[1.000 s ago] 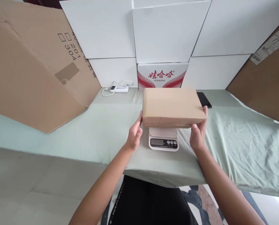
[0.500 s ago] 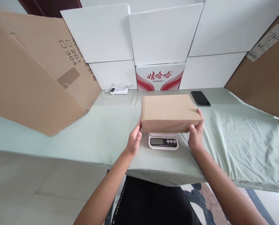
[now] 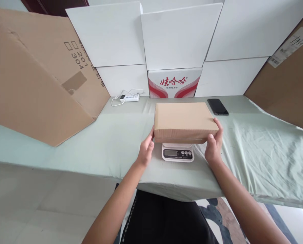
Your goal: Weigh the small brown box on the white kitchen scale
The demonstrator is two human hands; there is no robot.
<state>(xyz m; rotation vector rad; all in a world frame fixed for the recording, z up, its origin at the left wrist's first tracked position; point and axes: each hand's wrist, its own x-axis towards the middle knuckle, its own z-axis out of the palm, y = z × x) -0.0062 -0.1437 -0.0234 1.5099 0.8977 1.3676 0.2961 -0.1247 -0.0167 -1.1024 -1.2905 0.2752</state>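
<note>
Hands first: the left hand (image 3: pixel 146 149) is loosely open, fingers pressed flat against the left end of the cardboard box (image 3: pixel 185 122), and the right hand (image 3: pixel 214 145) cups the right front corner, thumb on the front face, fingers up the side. Between them they clasp the box as it sits on the small kitchen scale (image 3: pixel 177 152). A second ago it rode higher above the scale; half a second ago it was already down, and little has changed since. The box is plain brown, flat, closed. Beyond it lie a dark phone (image 3: pixel 217 106) and a white power strip (image 3: pixel 129 98) on the pale green cloth (image 3: pixel 255 149).
</note>
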